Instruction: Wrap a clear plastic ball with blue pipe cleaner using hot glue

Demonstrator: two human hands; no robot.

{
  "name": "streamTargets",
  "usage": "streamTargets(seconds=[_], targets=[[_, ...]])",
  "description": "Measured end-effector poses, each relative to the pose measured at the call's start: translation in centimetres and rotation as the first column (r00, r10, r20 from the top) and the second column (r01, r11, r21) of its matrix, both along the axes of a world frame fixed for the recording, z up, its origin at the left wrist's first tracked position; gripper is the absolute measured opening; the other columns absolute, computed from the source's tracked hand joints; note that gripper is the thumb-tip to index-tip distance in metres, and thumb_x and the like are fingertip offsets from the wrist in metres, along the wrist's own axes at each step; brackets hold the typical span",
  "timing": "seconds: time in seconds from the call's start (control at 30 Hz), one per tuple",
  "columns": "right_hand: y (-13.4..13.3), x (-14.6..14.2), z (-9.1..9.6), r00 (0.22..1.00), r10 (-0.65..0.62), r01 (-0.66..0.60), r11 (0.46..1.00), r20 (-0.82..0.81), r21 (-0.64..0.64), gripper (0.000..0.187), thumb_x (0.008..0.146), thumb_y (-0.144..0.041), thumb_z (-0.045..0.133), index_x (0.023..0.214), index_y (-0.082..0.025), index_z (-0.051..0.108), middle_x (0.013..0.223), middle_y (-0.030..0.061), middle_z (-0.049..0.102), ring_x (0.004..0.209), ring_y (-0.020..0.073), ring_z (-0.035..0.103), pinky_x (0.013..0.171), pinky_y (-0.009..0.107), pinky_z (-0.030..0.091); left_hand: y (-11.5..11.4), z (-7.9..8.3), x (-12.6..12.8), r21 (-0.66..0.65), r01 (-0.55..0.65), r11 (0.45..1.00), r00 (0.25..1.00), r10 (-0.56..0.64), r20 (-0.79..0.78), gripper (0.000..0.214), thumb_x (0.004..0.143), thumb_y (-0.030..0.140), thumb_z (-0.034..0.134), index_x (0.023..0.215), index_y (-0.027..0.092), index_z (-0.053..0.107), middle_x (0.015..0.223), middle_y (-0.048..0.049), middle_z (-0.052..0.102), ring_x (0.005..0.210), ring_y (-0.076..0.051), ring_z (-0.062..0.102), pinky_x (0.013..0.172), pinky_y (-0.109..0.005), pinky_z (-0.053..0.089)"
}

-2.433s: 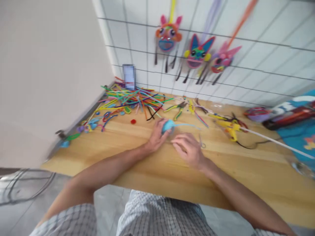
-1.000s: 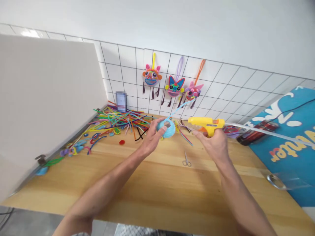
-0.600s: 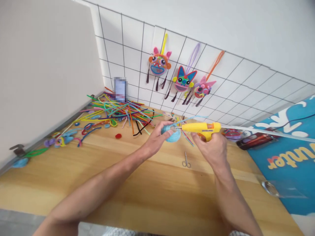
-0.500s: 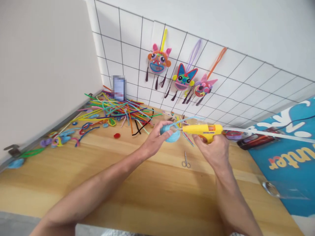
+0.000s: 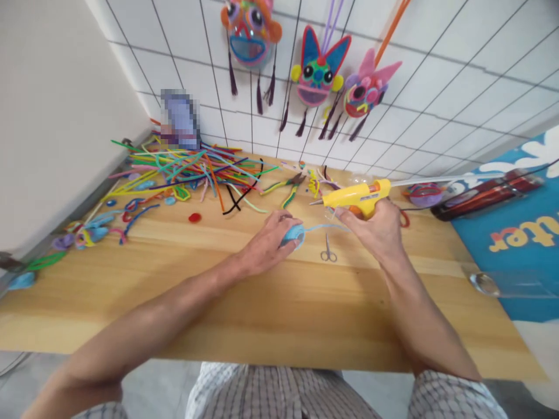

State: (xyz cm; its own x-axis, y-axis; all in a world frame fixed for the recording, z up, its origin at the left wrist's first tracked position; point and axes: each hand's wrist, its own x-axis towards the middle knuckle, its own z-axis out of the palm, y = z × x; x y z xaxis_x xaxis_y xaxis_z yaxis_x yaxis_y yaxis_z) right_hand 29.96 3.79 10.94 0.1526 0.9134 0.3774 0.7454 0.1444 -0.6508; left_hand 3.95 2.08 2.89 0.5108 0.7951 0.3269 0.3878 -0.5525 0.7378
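My left hand (image 5: 268, 244) is closed around a light-blue rounded piece wound with pipe cleaner (image 5: 295, 234), low over the table. A loose blue strand runs from it to the right. Its far side is hidden by my fingers. In my right hand (image 5: 379, 233) is a yellow glue gun (image 5: 360, 198), its metal nozzle pointing left and a long white glue stick coming out of its back. The nozzle is apart from the blue piece. Small scissors (image 5: 328, 250) lie on the wood between my hands, and green-and-yellow-handled pliers (image 5: 286, 186) lie behind them.
A heap of coloured pipe cleaners (image 5: 209, 174) covers the back left. A red disc (image 5: 194, 217) lies in front of it. Three decorated masks, one with blue ears (image 5: 321, 75), hang on the wall grid. At right are a dark red cylinder (image 5: 480, 195) and a clear cup (image 5: 484, 284).
The glue gun's nozzle has come away from the blue piece. My left hand has lowered with the piece toward the table, and the view has tilted down.
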Motion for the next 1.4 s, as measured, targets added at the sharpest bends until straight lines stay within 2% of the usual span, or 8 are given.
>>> streamTargets(seconds=[0.13, 0.27, 0.4, 0.57, 0.7, 0.97, 1.17, 1.4], targets=[[-1.9, -0.1, -3.0, 0.997, 0.004, -0.002, 1.0, 0.076, -0.03, 0.034, 0.071, -0.05, 0.076, 0.059, -0.024, 0.057, 0.052, 0.001, 0.059, 0.049, 0.0175, 0.055, 0.052, 0.032, 0.044, -0.7, -1.0, -1.0, 0.028, -0.021, 0.999, 0.998, 0.022, -0.052, 0.043, 0.102, 0.031, 0.06, 0.143, 0.02, 0.055, 0.143, -0.0177, 0.048, 0.138, -0.03, 0.052, 0.12, -0.051, 0.05], [-3.0, -0.8, -6.0, 0.994, 0.023, -0.016, 0.998, 0.103, -0.069, 0.036, 0.073, -0.051, 0.069, 0.055, -0.025, 0.052, 0.05, -0.0001, 0.055, 0.049, 0.0172, 0.055, 0.052, 0.031, 0.043, -0.9, -1.3, -1.7, 0.054, -0.038, 0.998, 0.994, 0.044, -0.099, 0.047, 0.101, 0.034, 0.062, 0.144, 0.018, 0.054, 0.145, -0.0196, 0.047, 0.136, -0.033, 0.054, 0.117, -0.055, 0.052], [-2.9, -1.3, -7.5, 0.991, 0.031, -0.019, 0.996, 0.133, -0.091, 0.034, 0.072, -0.049, 0.067, 0.055, -0.026, 0.049, 0.049, -0.0006, 0.052, 0.049, 0.0175, 0.055, 0.054, 0.032, 0.044, -0.8, -1.5, -2.0, 0.086, -0.078, 0.993, 0.991, 0.087, -0.1, 0.044, 0.101, 0.037, 0.061, 0.14, 0.016, 0.056, 0.151, -0.0224, 0.047, 0.148, -0.038, 0.047, 0.122, -0.059, 0.047], [-2.7, -1.8, -8.0, 0.985, 0.038, -0.023, 0.996, 0.169, -0.085, 0.036, 0.073, -0.05, 0.066, 0.054, -0.028, 0.045, 0.048, -0.0005, 0.052, 0.049, 0.0182, 0.055, 0.055, 0.033, 0.045, -0.8, -2.0, -2.0, 0.115, -0.05, 0.992, 0.998, 0.054, -0.034, 0.038, 0.103, 0.032, 0.058, 0.138, 0.018, 0.056, 0.15, -0.0205, 0.052, 0.155, -0.035, 0.041, 0.128, -0.057, 0.042], [-2.8, -1.7, -8.4, 0.978, 0.007, 0.001, 0.999, 0.207, -0.04, 0.034, 0.071, -0.05, 0.063, 0.054, -0.028, 0.045, 0.049, 0.0004, 0.053, 0.048, 0.0189, 0.054, 0.055, 0.034, 0.044, -0.6, -2.2, -2.1, 0.072, -0.028, 0.997, 0.999, 0.026, 0.035, 0.032, 0.107, 0.034, 0.055, 0.135, 0.019, 0.059, 0.148, -0.0186, 0.054, 0.155, -0.032, 0.042, 0.127, -0.053, 0.044], [-3.0, -1.6, -9.0, 0.976, 0.01, -0.007, 1.0, 0.216, -0.013, 0.031, 0.072, -0.046, 0.063, 0.054, -0.027, 0.045, 0.048, -0.0008, 0.052, 0.048, 0.0171, 0.051, 0.054, 0.033, 0.044, -0.4, -2.5, -1.7, -0.009, -0.02, 1.0, 0.991, 0.021, 0.135, 0.029, 0.108, 0.033, 0.053, 0.133, 0.021, 0.059, 0.145, -0.0152, 0.057, 0.155, -0.03, 0.041, 0.129, -0.055, 0.04], [-3.0, -2.0, -9.3, 0.974, 0.011, -0.015, 1.0, 0.226, 0.015, 0.031, 0.072, -0.046, 0.063, 0.055, -0.027, 0.046, 0.047, -0.0016, 0.051, 0.045, 0.0163, 0.048, 0.053, 0.033, 0.043, -0.6, -2.6, -1.3, -0.007, -0.017, 1.0, 0.986, 0.018, 0.163, 0.028, 0.107, 0.03, 0.054, 0.133, 0.022, 0.059, 0.144, -0.0144, 0.058, 0.155, -0.029, 0.042, 0.129, -0.053, 0.041], [-3.2, -1.9, -9.3, 0.964, 0.031, -0.034, 0.999, 0.265, 0.008, 0.023, 0.072, -0.04, 0.062, 0.057, -0.027, 0.051, 0.049, -0.0011, 0.055, 0.048, 0.0172, 0.053, 0.053, 0.031, 0.044, -0.6, -2.8, -1.0, -0.008, -0.024, 1.0, 0.984, 0.025, 0.175, 0.031, 0.105, 0.028, 0.057, 0.136, 0.021, 0.059, 0.148, -0.0161, 0.055, 0.155, -0.03, 0.042, 0.129, -0.054, 0.041]])
